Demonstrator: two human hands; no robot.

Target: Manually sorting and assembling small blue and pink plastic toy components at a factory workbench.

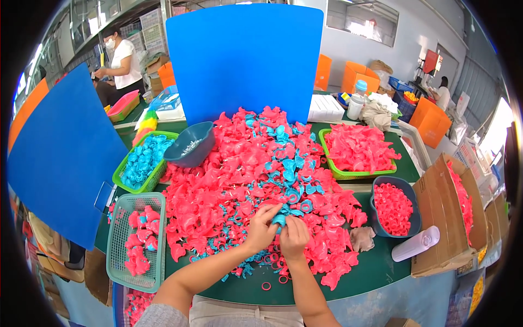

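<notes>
Over the near middle of a big heap of pink plastic parts (218,180), my left hand (262,228) and my right hand (294,237) meet around a small teal plastic part (279,219). The fingertips of both hands are pinched on it, the left ones from above and the right ones from the side. Teal curved pieces (292,195) and small rings lie mixed into the heap just beyond my fingers. Several loose pink rings (266,285) lie on the green tabletop (239,289) near its front edge. My fingers partly cover the held part.
At left stand a mesh basket (113,245) of pink-and-blue pieces, a green basket (158,178) of blue parts and a dark bowl (204,155). At right are a green basket (348,175) of pink parts, a grey tub (414,218) of rings, a lilac bottle (415,243) and a cardboard box (436,207).
</notes>
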